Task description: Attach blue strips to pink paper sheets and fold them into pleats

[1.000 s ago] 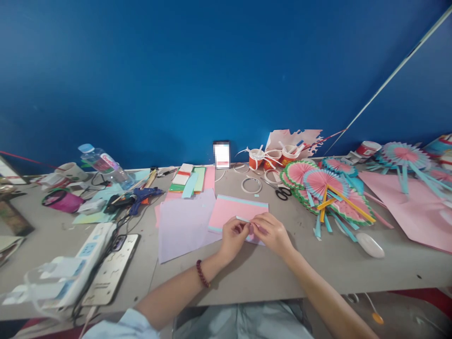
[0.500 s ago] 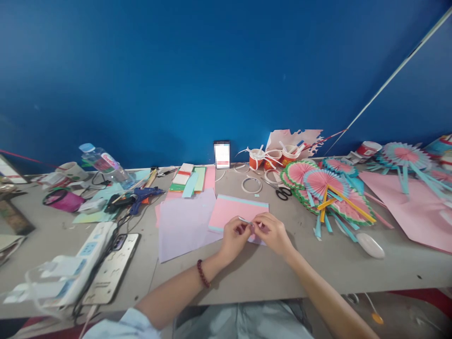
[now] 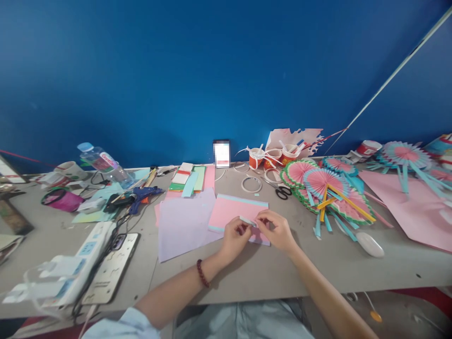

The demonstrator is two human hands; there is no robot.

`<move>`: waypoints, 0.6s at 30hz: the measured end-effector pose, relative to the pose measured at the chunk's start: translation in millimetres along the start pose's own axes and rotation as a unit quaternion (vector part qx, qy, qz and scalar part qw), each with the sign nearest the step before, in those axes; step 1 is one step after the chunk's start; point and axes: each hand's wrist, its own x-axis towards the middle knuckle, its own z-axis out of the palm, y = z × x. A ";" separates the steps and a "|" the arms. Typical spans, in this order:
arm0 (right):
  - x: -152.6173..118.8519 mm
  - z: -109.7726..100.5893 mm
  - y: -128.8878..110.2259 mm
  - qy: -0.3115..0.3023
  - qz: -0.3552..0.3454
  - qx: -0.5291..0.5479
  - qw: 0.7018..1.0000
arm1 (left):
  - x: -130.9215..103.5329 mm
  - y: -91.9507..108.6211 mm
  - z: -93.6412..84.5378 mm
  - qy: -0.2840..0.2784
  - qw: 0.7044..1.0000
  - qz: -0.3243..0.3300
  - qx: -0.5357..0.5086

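My left hand (image 3: 236,239) is closed, pinching a small pale strip (image 3: 247,220) between thumb and fingers. At the strip's right end, my right hand (image 3: 277,230) has its thumb and forefinger drawn together in a pinch; exactly what lies between those fingertips is too small to make out clearly. Both hands are over the near edge of a pink paper sheet (image 3: 236,209) with light blue bands along its edges. Under its left part lies a lilac sheet (image 3: 185,228). A dark red bead bracelet circles my left wrist.
Folded paper fans (image 3: 325,183) and a white computer mouse (image 3: 370,244) lie to the right. Behind are scissors (image 3: 283,192), a tape ring (image 3: 251,184) and paper cups (image 3: 271,158). Leftward are a glue gun (image 3: 143,197), a bottle (image 3: 104,162), a power strip (image 3: 86,249) and a phone (image 3: 113,268).
My right hand has shifted slightly right, its fingertips farther from my left hand's. More of the pale strip now shows between them. My left hand has hardly moved.
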 end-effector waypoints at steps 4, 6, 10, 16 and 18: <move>-0.2 2.2 -1.0 -0.053 0.016 0.010 0.998 | 1.0 0.0 -1.5 -0.004 1.000 -0.010 -0.009; -0.2 3.1 -0.2 -0.062 0.023 0.005 0.998 | 1.1 0.1 -1.7 -0.006 1.000 -0.005 -0.013; 0.0 3.2 1.2 -0.069 0.040 0.001 0.997 | 0.7 -0.6 -1.3 -0.016 1.000 0.017 -0.020; -0.3 4.2 2.7 -0.053 0.086 0.018 0.995 | 0.6 0.4 -1.6 -0.028 0.999 0.017 -0.027; -0.4 4.4 3.0 -0.045 0.097 0.024 0.994 | 0.7 1.1 -1.8 -0.028 0.999 0.013 -0.029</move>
